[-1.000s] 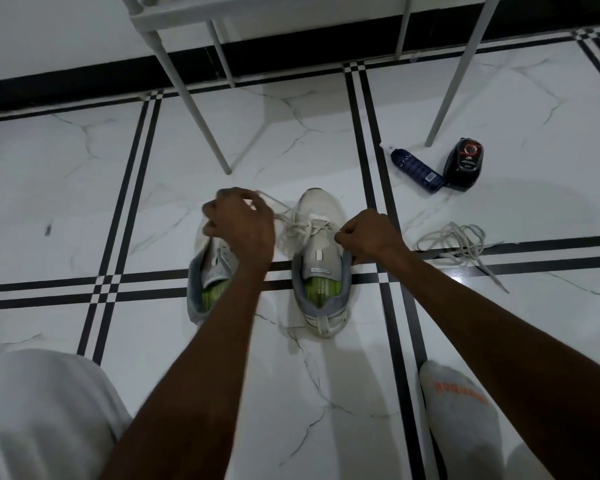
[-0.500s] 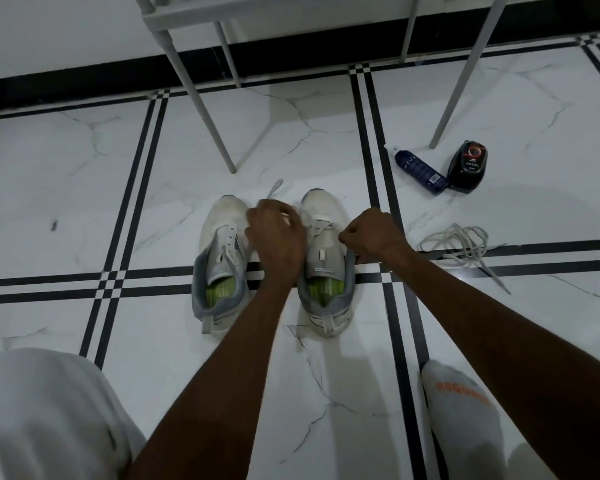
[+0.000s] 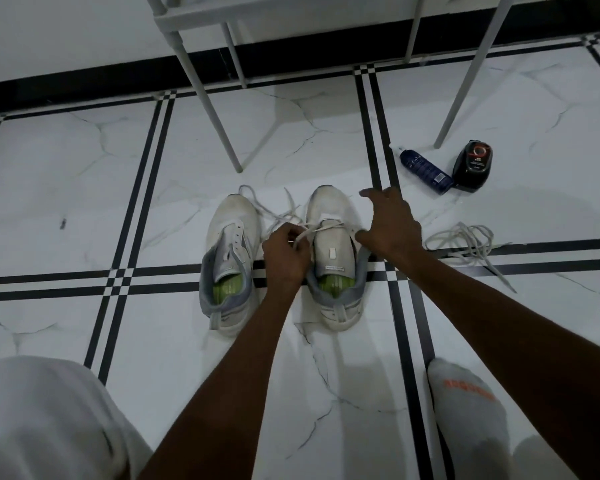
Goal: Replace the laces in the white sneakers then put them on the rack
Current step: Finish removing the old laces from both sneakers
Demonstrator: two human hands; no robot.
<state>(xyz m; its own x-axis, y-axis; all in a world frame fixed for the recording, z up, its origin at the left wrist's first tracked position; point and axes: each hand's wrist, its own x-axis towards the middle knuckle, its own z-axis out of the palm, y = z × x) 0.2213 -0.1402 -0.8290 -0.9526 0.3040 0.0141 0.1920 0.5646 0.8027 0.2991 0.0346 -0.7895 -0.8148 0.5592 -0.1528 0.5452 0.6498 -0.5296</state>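
Two white sneakers stand side by side on the tiled floor, toes pointing away from me. The left sneaker (image 3: 231,251) has no lace in its eyelets. The right sneaker (image 3: 331,258) has a white lace (image 3: 274,211) running through its front eyelets, with loose ends trailing between the toes. My left hand (image 3: 284,252) sits between the shoes and pinches that lace. My right hand (image 3: 390,221) hovers at the right side of the right sneaker with fingers spread, holding nothing. A second loose lace (image 3: 465,242) lies in a tangle on the floor to the right.
The white rack (image 3: 208,83) stands on thin legs just behind the shoes. A dark blue spray bottle (image 3: 425,171) and a black polish container (image 3: 471,166) lie at the right. My knee (image 3: 42,420) is at lower left, my socked foot (image 3: 468,407) at lower right.
My left hand has moved right and toward me, drawing the lace across the right sneaker. My right hand has let go, opened its fingers and shifted to the right.
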